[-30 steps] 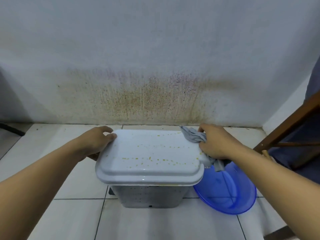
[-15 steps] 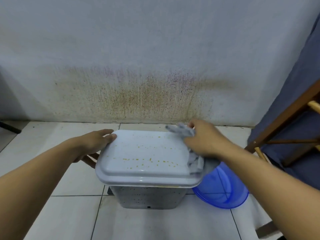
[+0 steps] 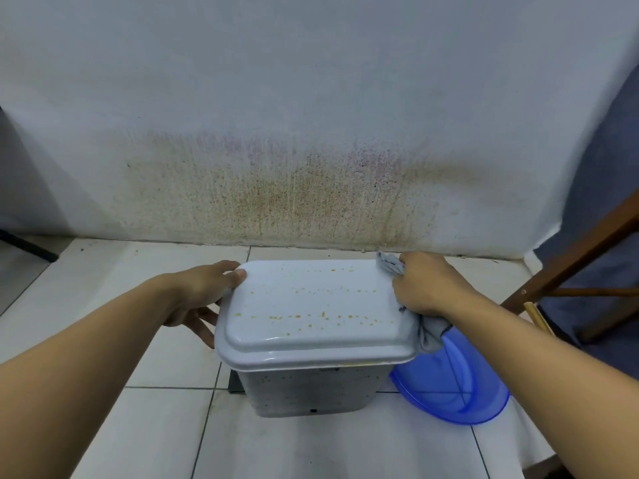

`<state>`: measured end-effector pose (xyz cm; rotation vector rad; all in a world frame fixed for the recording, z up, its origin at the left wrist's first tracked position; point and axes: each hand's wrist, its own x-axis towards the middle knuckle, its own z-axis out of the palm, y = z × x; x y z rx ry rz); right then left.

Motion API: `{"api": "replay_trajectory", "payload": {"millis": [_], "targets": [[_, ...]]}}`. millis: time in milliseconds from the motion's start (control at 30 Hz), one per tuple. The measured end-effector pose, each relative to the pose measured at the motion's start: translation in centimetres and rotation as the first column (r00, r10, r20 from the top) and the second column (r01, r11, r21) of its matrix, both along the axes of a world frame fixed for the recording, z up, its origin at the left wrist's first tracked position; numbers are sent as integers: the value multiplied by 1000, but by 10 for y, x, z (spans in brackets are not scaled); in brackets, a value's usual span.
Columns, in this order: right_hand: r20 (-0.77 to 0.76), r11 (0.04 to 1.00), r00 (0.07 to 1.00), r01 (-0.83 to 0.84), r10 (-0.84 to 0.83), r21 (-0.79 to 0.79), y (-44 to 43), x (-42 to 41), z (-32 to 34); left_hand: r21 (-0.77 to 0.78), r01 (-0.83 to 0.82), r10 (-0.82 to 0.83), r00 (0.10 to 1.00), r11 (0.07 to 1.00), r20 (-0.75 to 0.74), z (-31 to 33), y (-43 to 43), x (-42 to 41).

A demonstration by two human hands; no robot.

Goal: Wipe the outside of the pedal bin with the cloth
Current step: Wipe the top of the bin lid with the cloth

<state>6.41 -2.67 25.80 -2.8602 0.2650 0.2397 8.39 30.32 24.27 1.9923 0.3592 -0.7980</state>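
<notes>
A grey pedal bin [image 3: 311, 392] stands on the tiled floor in front of a stained wall. Its pale lid [image 3: 311, 305] is shut and dotted with small yellow specks. My left hand [image 3: 204, 292] grips the lid's left edge, thumb on top and fingers down the side. My right hand [image 3: 428, 285] is closed on a grey cloth [image 3: 428, 333] at the lid's right edge; one end of the cloth sticks up at the back corner, the other hangs down past the rim.
A blue plastic basin [image 3: 456, 385] lies on the floor right beside the bin. A wooden chair frame [image 3: 570, 267] with dark blue fabric stands at the far right. The stained wall [image 3: 311, 188] is close behind the bin.
My right hand with the cloth slid in over the lid's right part, then back out to the right edge. The left hand has kept its hold on the lid.
</notes>
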Motion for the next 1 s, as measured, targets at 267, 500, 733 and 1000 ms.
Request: {"api": "replay_trajectory", "payload": {"millis": [267,500,733,1000], "targets": [[-22,985,986,-168,168,-21,78,18,6,-111,11,-7,999,994,38,-21,27,9],[-3,956,963,-269,271,117,125,22,18,-87,-1,7,998,996,70,-28,26,15],[133,993,985,-115,108,42,40,6,45,-46,-22,26,996,999,83,-24,23,16],[-24,988,991,-136,134,-77,40,7,15,-68,-3,8,998,998,64,-22,25,16]]}}
